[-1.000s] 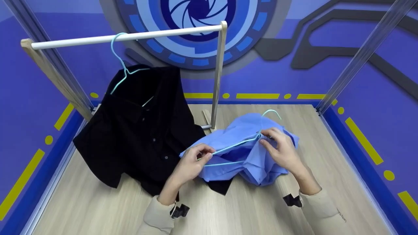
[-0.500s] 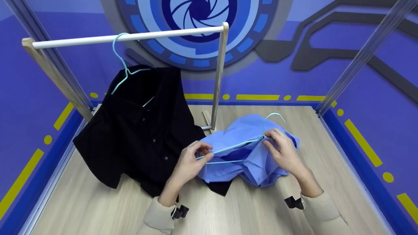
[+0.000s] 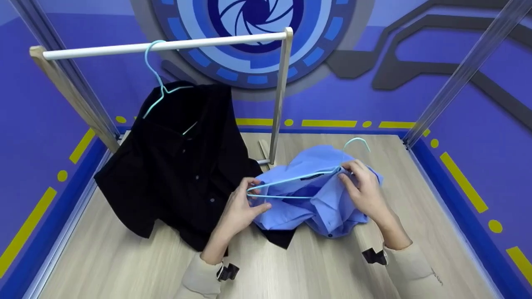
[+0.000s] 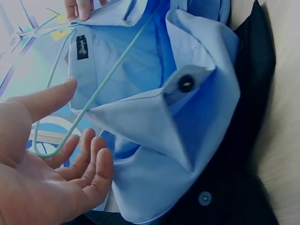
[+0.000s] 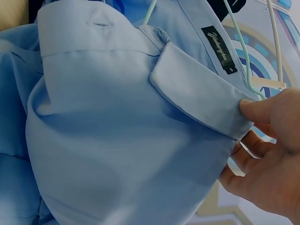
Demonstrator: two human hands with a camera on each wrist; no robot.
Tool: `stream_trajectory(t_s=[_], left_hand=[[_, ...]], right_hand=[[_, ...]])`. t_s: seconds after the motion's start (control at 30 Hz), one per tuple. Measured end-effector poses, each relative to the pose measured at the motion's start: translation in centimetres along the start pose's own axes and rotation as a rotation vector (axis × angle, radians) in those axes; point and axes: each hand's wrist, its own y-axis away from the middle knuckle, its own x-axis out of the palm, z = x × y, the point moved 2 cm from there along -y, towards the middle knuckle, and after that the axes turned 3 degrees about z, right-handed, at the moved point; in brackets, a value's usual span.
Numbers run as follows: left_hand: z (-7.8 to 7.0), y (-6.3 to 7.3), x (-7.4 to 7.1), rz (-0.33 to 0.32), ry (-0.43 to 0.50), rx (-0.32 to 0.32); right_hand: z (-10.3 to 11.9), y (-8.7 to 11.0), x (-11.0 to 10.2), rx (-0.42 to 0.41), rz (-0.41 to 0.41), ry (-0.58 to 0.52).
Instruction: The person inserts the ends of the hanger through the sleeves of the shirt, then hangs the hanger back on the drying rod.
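A light blue shirt (image 3: 286, 218) lies bunched on the tabletop, a pale aqua wire hanger (image 3: 282, 197) partly inside its neck opening. My right hand (image 3: 365, 191) pinches the shirt collar (image 5: 201, 89) beside the base of the hanger's hook. My left hand (image 3: 239, 211) is at the hanger's free end, thumb and fingers spread apart. In the left wrist view, that rounded end (image 4: 47, 153) passes between the thumb and the relaxed fingers, right at the index finger. A dark label (image 4: 82, 47) shows inside the collar, and a black button (image 4: 186, 84) sits on the shirt's front edge.
At the left, a black shirt (image 3: 174, 174) hangs on another aqua hanger (image 3: 153, 70) from a rack's white rail (image 3: 224, 41). Part of its dark cloth reaches under the blue shirt. The rack's right post (image 3: 281, 95) stands just behind. Blue panels (image 3: 457, 124) enclose the table.
The left fingers have gone from pinching the hanger wire to spread apart, and the hanger's free end now shows. The hanger and its hook have shifted right; the right hand moved slightly right.
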Motion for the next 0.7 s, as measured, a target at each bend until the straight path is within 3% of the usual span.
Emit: stream_trajectory(t_s=[0.2,0.33,0.53,0.7], left_hand=[[0.6,0.0,0.1,-0.062,-0.023,-0.041],[0.7,-0.1,0.4,-0.100,-0.026,-0.032],[0.4,-0.1,1.1,-0.166,-0.139,0.005],[0.0,-0.2,1.3,-0.167,-0.197,-0.010]], right_hand=[[-0.1,-0.1,0.0,0.029,-0.028,-0.013],[-0.2,-0.1,0.0,0.046,-0.043,-0.013],[-0.2,-0.2,0.1,0.063,-0.043,-0.002],[-0.2,-0.1,0.0,0.080,-0.041,-0.011]])
